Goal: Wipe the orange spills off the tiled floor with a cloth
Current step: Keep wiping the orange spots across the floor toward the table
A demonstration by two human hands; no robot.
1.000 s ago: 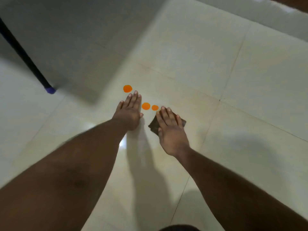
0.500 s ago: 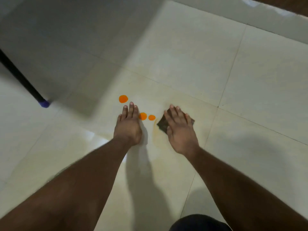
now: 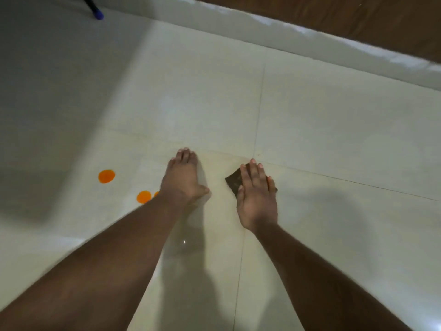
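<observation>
Orange spills [image 3: 106,176] sit unwiped left of centre. Your right hand [image 3: 257,197] presses the cloth [image 3: 233,181] with straight fingers, and your left hand [image 3: 182,180] rests flat between. Next, you likely need to sweep the cloth left around it.

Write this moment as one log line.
right hand: presses cloth | left hand: flat on floor | orange spills: unwiped, left of both

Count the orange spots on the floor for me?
3: one orange spot far left, a second spot nearer the left hand, a third spot mostly hidden behind that wrist. The arms may hide more.
</observation>
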